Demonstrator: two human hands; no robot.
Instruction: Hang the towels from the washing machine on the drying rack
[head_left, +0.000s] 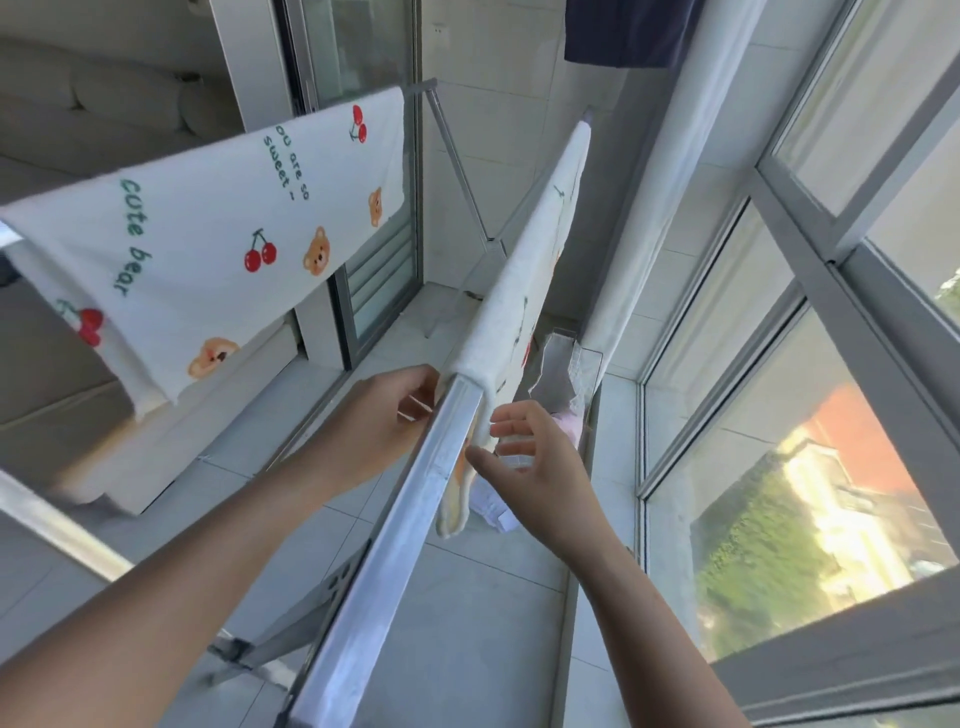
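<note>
A white towel (524, 270) printed with bears and cherries is draped over the middle metal rail of the drying rack (395, 561). My left hand (379, 415) is on the rail's left side, fingers pinching the towel's near edge. My right hand (530, 467) hovers on the right side with fingers spread, just off the hanging corner. A second towel (218, 228) of the same print hangs spread over the left rail.
A white sheet (654, 197) hangs on the right rail and a dark garment (628, 31) hangs above. Large windows (810, 415) close the right side. A sliding glass door (374, 208) is at left. Small laundry items lie on the tiled floor under the rail.
</note>
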